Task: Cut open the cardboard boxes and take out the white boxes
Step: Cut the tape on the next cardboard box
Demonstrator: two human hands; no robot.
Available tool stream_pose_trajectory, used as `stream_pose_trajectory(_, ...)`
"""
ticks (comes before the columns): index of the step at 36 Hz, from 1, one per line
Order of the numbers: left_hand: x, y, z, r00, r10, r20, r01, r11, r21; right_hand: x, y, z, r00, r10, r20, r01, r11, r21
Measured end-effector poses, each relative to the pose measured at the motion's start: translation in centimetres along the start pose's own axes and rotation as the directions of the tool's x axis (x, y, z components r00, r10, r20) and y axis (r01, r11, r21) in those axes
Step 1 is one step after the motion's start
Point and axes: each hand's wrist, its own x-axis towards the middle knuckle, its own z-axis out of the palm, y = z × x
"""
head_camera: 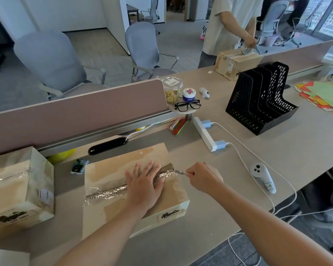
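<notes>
Box under the hands: the cardboard box (108, 169) lies flat on the tabletop (238, 189) at 6 o'clock with its flaps closed, so the inside is hidden. Crinkled clear tape (108, 192) runs along its middle seam.
Left hand: the left hand (144, 185) lies flat on the lid, fingers straight and spread, covering the middle of the seam.
Right hand: the right hand (204, 179) is curled round a thin knife (181, 172). The handle is mostly buried in the fist. The blade tip meets the tape at the seam's 3 o'clock end, but how deep it sits cannot be made out.
Second box: another taped box (17, 189) stands at 9 o'clock, cut off by the picture edge, its printing blurred.
Far box: a third box (235, 64) sits at 1 o'clock. Another person's hand (248, 42) rests on something shiny on top of it, too small to identify.
Corner: a white object (8, 258) at 7 o'clock is mostly out of frame and cannot be identified.
Nearby: a white controller (261, 175) lies at 3 o'clock from the right hand.
</notes>
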Motion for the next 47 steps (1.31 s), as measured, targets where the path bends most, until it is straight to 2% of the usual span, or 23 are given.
stream_pose_trajectory(15, 0.0, 0.1, 0.0, 1.000, -0.009, -0.015, 0.008, 1.000, -0.017, -1.1, 0.9, 0.8, 0.998, 0.061, 0.031, -0.065, 0.989, 0.135)
stream_pose_trajectory(21, 0.0, 0.1, -0.1, 1.000, -0.008, -0.006, 0.008, 1.000, -0.011, -1.2, 1.3, 0.0, 0.995, 0.076, 0.059, -0.083, 0.987, 0.135)
stream_pose_trajectory(24, -0.1, 0.1, -0.2, 1.000, -0.006, 0.002, 0.006, 1.000, -0.017, -0.9, 1.8, -1.3, 0.991, 0.073, 0.113, -0.082, 0.994, 0.077)
stream_pose_trajectory(26, 0.0, -0.1, -0.3, 1.000, -0.004, 0.011, 0.005, 0.999, -0.052, -0.4, 2.0, -2.5, 0.991, 0.083, 0.105, -0.089, 0.994, 0.056)
stream_pose_trajectory(28, 0.1, -0.6, -0.6, 1.000, -0.021, -0.016, 0.018, 0.989, -0.146, 0.4, 1.8, -3.7, 0.995, 0.090, 0.039, -0.093, 0.993, 0.079)
stream_pose_trajectory(30, -0.1, -1.4, -1.4, 0.993, -0.073, -0.095, 0.045, 0.960, -0.275, 1.4, 0.8, -4.3, 0.997, 0.060, -0.039, -0.056, 0.993, 0.105)
stream_pose_trajectory(32, -0.9, -2.9, -2.3, 0.974, -0.130, -0.186, 0.065, 0.945, -0.321, 2.4, -1.0, -4.2, 0.996, -0.010, -0.084, 0.021, 0.992, 0.125)
stream_pose_trajectory(37, -4.2, -7.8, -4.9, 0.884, -0.350, -0.309, 0.238, 0.907, -0.346, 3.4, -8.1, -1.8, 0.975, -0.222, -0.022, 0.223, 0.960, 0.168)
stream_pose_trajectory(41, -6.5, -11.6, -5.3, 0.791, -0.556, -0.256, 0.424, 0.799, -0.427, 3.6, -13.6, 1.6, 0.926, -0.370, 0.077, 0.361, 0.926, 0.106)
stream_pose_trajectory(44, -8.0, -13.6, -4.3, 0.756, -0.621, -0.208, 0.472, 0.737, -0.484, 3.1, -16.7, 3.7, 0.875, -0.466, 0.131, 0.466, 0.884, 0.030)
stream_pose_trajectory(47, -9.2, -14.0, -4.5, 0.681, -0.722, -0.119, 0.544, 0.609, -0.577, 2.5, -19.0, 5.4, 0.827, -0.532, 0.181, 0.549, 0.834, -0.057)
